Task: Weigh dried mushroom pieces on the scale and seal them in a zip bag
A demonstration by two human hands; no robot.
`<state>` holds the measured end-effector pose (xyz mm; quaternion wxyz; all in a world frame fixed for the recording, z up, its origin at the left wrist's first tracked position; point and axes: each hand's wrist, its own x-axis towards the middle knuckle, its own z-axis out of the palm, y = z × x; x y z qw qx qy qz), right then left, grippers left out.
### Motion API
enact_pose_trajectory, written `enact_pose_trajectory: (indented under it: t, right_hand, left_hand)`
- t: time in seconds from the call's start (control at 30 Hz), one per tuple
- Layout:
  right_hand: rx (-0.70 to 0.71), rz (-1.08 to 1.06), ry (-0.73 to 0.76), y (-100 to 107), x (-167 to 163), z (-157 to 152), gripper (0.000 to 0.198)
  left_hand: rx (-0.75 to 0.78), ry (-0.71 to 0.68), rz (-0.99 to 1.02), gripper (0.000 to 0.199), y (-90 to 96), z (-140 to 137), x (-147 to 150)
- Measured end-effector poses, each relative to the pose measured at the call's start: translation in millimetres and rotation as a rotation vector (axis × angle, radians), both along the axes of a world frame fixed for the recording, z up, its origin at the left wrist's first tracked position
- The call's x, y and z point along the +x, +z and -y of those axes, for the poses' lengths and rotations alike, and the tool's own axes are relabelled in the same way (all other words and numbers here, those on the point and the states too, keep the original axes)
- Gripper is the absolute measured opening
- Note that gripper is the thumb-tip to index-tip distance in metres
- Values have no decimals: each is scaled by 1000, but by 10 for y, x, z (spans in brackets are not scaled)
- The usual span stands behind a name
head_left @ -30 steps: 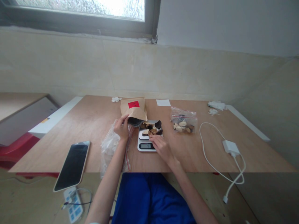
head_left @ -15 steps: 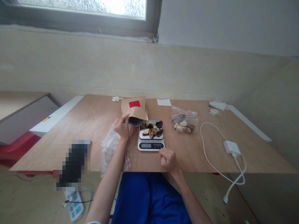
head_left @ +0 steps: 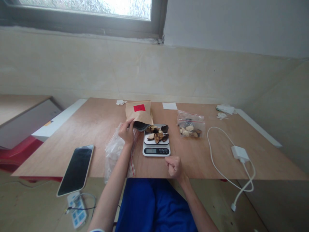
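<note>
My left hand (head_left: 126,132) pinches the lower left edge of a brown paper bag (head_left: 135,112) with a red label (head_left: 139,108). The bag's dark open mouth faces me, tilted toward a white kitchen scale (head_left: 156,151). Dried mushroom-like slices (head_left: 158,137), brown and cream, lie on the scale's plate. Some of them sit right by the bag's mouth. Just below the scale's front right corner, my right hand (head_left: 174,167) is curled into a fist; nothing shows in it. Clear zip bags (head_left: 113,151) lie under and beside my left wrist.
A zip bag of similar pieces (head_left: 190,129) lies right of the scale. Farther right is a white charger (head_left: 240,153) with its cable hanging over the front edge. A phone (head_left: 77,169) overhangs the left front edge. White paper (head_left: 169,106) lies at the back.
My right hand has drawn slightly down from the scale's front edge, and its fingers are curled tighter. The left hand and the paper bag stay in place.
</note>
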<state>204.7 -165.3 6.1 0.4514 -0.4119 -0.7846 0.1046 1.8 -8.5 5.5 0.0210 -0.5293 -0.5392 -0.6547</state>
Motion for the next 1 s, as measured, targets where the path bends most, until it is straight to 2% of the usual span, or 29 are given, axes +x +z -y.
enact_pose_trajectory:
  t: [0.1, 0.27, 0.37, 0.5, 0.63, 0.8, 1.0]
  right_hand:
    - [-37, 27, -80, 43, -27, -1, 22]
    - [-72, 46, -479, 62, -90, -154, 23]
    - [-44, 141, -579, 21, -72, -260, 36]
    - [-60, 189, -553, -8, -18, -303, 37]
    - [-81, 62, -526, 60, 38, -393, 34]
    - [-118, -34, -415, 153, 170, -810, 31]
    - [-318, -272, -323, -32, 278, -1304, 28]
  left_hand:
    - [3, -6, 0, 20, 6, 5, 6]
    - [-3, -10, 4, 20, 8, 7, 9]
    - [3, -11, 0, 20, 7, -1, 5]
    - [9, -7, 2, 20, 17, -6, 2]
    - [-7, -12, 1, 20, 33, 8, 10]
    - [-49, -8, 9, 21, 37, 19, 16]
    - [-9, -17, 10, 20, 46, 24, 15]
